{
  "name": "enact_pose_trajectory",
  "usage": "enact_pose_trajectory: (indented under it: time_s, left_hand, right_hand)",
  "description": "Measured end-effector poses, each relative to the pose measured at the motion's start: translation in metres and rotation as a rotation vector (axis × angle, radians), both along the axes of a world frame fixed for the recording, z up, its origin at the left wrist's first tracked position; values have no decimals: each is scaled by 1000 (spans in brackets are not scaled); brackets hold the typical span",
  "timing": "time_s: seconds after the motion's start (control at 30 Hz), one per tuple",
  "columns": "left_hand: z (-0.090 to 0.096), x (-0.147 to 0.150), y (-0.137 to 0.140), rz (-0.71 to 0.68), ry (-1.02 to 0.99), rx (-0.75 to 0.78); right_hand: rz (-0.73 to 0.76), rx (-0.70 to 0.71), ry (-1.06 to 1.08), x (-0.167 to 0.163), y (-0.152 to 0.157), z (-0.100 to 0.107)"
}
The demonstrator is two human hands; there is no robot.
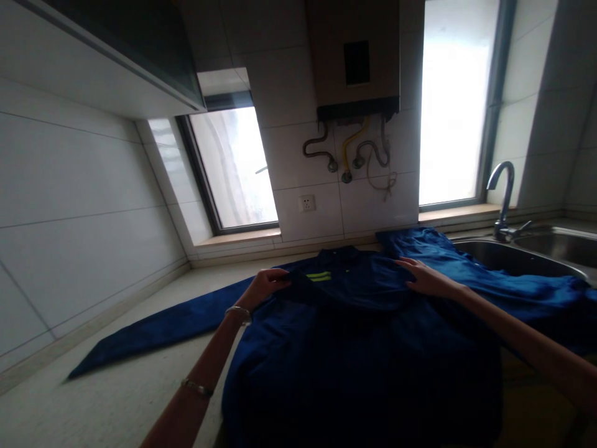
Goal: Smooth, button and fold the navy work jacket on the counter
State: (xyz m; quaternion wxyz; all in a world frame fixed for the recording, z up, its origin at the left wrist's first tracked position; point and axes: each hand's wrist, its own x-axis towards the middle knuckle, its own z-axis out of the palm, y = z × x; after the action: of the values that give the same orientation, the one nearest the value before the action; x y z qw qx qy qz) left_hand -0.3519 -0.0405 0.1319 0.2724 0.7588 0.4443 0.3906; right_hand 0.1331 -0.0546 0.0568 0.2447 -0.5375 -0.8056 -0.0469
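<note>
A dark blue work jacket (364, 292) with yellow-green stripes on its chest lies on the counter, collar toward the wall. One long sleeve stretches out to the left. My left hand (267, 287), with bracelets on the wrist and forearm, is closed on the cloth beside the stripes. Across the chest, my right hand (431, 280) grips the jacket near its right shoulder, fingers and thumb partly apart around the fabric. Between both hands the cloth is lifted in a loose fold. The near part of the jacket is too dark to make out in detail.
The pale countertop (140, 386) runs along the tiled wall. More blue cloth (489, 274) spreads at the right, up to the steel sink (559, 239) and its tap (502, 199). A water heater (357, 56) with pipes hangs above, between two windows. A cabinet (116, 56) juts out upper left.
</note>
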Motion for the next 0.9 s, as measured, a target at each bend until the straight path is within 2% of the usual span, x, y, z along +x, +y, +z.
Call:
enact_pose_trajectory:
  time_s: [0.1,0.2,0.33,0.47,0.6,0.73,0.9]
  left_hand:
    - [13,29,-22,-95,144,122]
    - [25,56,-52,-109,263,252]
    - [33,77,-81,-173,316,366]
    - [35,73,-81,-203,312,371]
    - [35,56,-67,-260,286,236]
    - [34,43,-57,-234,231,104]
    - [37,39,-58,-192,247,91]
  right_hand:
    - [196,30,160,-74,-37,28]
    - [296,21,349,-140,-70,48]
    - [374,32,535,-189,-89,54]
    - [345,179,520,-201,-90,50]
    - [327,250,503,-194,-87,46]
    - [329,221,511,-190,-88,46]
    - [326,69,648,-191,-89,48]
